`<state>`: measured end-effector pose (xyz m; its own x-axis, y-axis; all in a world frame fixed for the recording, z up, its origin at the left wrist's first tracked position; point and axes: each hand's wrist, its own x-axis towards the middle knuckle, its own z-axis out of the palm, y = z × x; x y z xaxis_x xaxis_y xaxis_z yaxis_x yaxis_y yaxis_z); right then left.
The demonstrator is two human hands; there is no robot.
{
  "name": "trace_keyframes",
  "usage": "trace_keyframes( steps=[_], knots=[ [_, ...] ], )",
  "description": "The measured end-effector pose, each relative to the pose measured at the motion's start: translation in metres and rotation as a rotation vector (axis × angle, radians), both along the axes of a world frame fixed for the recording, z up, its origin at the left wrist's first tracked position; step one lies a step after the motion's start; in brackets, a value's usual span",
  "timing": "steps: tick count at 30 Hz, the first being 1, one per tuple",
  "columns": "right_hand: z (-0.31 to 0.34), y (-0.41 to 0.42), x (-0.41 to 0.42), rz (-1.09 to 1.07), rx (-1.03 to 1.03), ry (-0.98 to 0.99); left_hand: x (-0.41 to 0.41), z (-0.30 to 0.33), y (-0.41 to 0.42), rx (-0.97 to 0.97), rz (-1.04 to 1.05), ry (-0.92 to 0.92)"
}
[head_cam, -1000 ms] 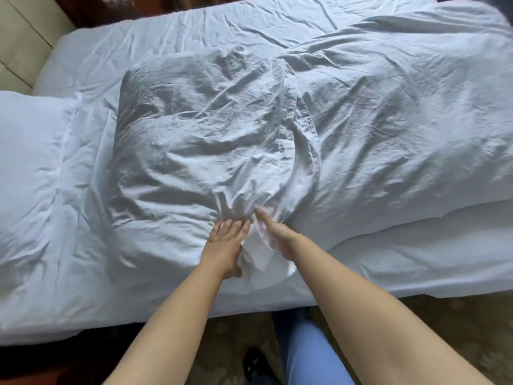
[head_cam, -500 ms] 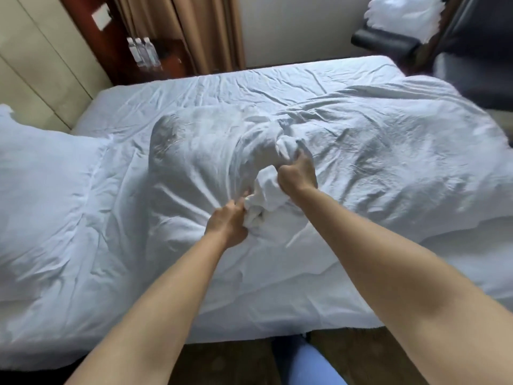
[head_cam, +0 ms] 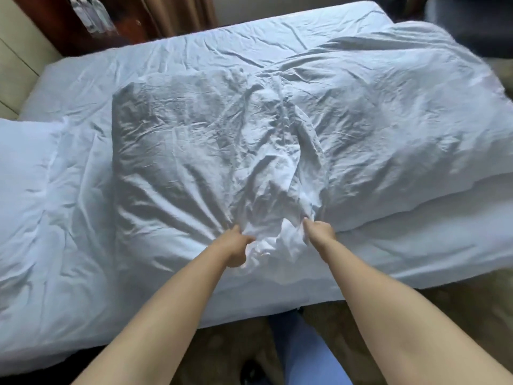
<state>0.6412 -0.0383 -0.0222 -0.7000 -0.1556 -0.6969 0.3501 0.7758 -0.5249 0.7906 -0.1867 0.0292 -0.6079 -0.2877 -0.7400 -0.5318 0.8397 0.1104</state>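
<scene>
A pillow in a loose white pillowcase [head_cam: 180,151] lies flat in the middle of the bed [head_cam: 194,54]. The case's open end is bunched at the near edge. My left hand [head_cam: 234,247] grips the bunched cloth on its left side, fingers curled into the fabric. My right hand [head_cam: 319,230] grips the cloth on its right side, about a hand's width away. Between the two hands the loose white fabric [head_cam: 266,240] hangs in folds.
A white duvet [head_cam: 402,120] is heaped on the right half of the bed. A second pillow [head_cam: 22,168] lies at the left. Water bottles [head_cam: 91,15] stand on a dark wooden stand behind the bed. Carpet and my blue trouser leg [head_cam: 302,351] are below.
Half a second ago both hands held the case's end lifted and bunched together. Now the pillow lies flat again and the hands have come down and apart at the near edge.
</scene>
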Motion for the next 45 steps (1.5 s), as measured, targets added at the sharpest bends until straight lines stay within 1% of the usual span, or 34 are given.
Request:
trace_keyframes(
  steps=[2, 5, 7, 9, 10, 11, 13, 14, 15, 17, 19, 20, 22, 24, 26, 27, 28, 30, 34, 35, 37, 39, 41, 43, 45],
  knots=[
    [-0.003, -0.006, -0.005, -0.105, -0.030, 0.043, -0.009, -0.003, -0.002, 0.014, 0.050, 0.084],
    [-0.012, -0.007, -0.018, -0.305, -0.102, 0.003, -0.025, -0.011, 0.003, 0.038, 0.065, 0.209],
    [-0.015, -0.005, -0.024, -0.323, -0.156, -0.059, -0.036, -0.022, 0.011, 0.165, 0.128, 0.259],
    [-0.021, -0.002, -0.029, -0.333, -0.215, -0.195, -0.048, -0.032, 0.022, 0.388, 0.333, 0.297],
    [-0.022, -0.001, -0.031, -0.325, -0.232, -0.303, -0.053, -0.035, 0.027, 0.467, 0.428, 0.317],
    [-0.020, -0.001, -0.034, -0.262, -0.254, -0.399, -0.058, -0.038, 0.030, 0.510, 0.496, 0.343],
    [-0.007, -0.001, -0.039, -0.058, -0.247, -0.582, -0.064, -0.040, 0.029, 0.574, 0.572, 0.371],
    [-0.004, -0.001, -0.041, -0.001, -0.239, -0.612, -0.066, -0.037, 0.028, 0.611, 0.587, 0.354],
    [-0.002, -0.003, -0.043, 0.023, -0.249, -0.615, -0.069, -0.032, 0.026, 0.645, 0.589, 0.316],
    [0.002, -0.006, -0.043, 0.008, -0.303, -0.557, -0.072, -0.019, 0.025, 0.699, 0.612, 0.203],
    [0.004, -0.009, -0.042, -0.067, -0.326, -0.424, -0.076, -0.009, 0.025, 0.710, 0.663, 0.124],
    [0.007, -0.007, -0.040, -0.114, -0.333, -0.341, -0.077, -0.007, 0.028, 0.709, 0.683, 0.123],
    [0.014, 0.001, -0.036, -0.179, -0.321, -0.164, -0.074, -0.004, 0.035, 0.660, 0.697, 0.215],
    [0.014, 0.016, -0.039, -0.172, -0.253, 0.025, -0.070, -0.001, 0.043, 0.593, 0.696, 0.353],
    [0.021, 0.038, -0.040, -0.134, -0.170, 0.168, -0.062, 0.009, 0.053, 0.603, 0.671, 0.422],
    [0.026, 0.048, -0.039, -0.089, -0.119, 0.205, -0.057, 0.015, 0.058, 0.635, 0.653, 0.416],
    [0.034, 0.057, -0.037, -0.038, -0.087, 0.209, -0.053, 0.021, 0.063, 0.677, 0.639, 0.399],
    [0.048, 0.069, -0.029, 0.063, -0.091, 0.174, -0.047, 0.029, 0.072, 0.746, 0.634, 0.379],
    [0.075, 0.073, -0.007, 0.317, -0.082, 0.134, -0.034, 0.043, 0.088, 0.768, 0.667, 0.439],
    [0.082, 0.071, -0.002, 0.331, -0.114, 0.138, -0.030, 0.046, 0.091, 0.780, 0.663, 0.446],
    [0.099, 0.066, 0.010, 0.226, -0.281, 0.083, -0.022, 0.051, 0.094, 0.841, 0.663, 0.419],
    [0.117, 0.057, 0.021, 0.122, -0.462, 0.012, -0.013, 0.052, 0.091, 0.904, 0.663, 0.318],
    [0.135, 0.043, 0.034, 0.198, -0.527, -0.030, 0.000, 0.052, 0.083, 0.900, 0.682, 0.244],
    [0.152, 0.027, 0.056, 0.353, -0.556, -0.073, 0.016, 0.051, 0.069, 0.899, 0.842, 0.310],
    [0.157, 0.013, 0.082, 0.517, -0.541, -0.168, 0.034, 0.049, 0.051, 0.903, 1.116, 0.454]
  ],
)
